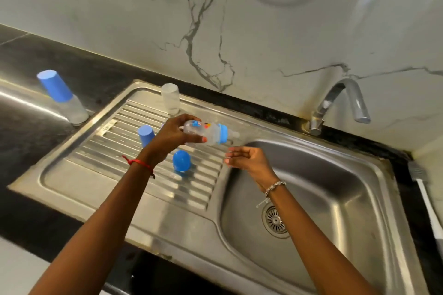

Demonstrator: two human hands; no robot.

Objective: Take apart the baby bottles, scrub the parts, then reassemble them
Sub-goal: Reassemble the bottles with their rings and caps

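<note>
I can't read any text from here. The bottle [206, 133] in the left hand [175, 134] carries a small red, blue and orange print on its clear wall, too blurred to tell letters from pictures. I see no legible labels, brands or numbers on anything else.

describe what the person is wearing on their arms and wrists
Both forearms are bare, with no sleeves in view. The left wrist carries a thin red thread bracelet, knotted, with a short loose end hanging off it. The right wrist carries a silver beaded chain bracelet, with a fine strand dangling below. No rings or watch can be made out on the left hand or the right hand.
</note>
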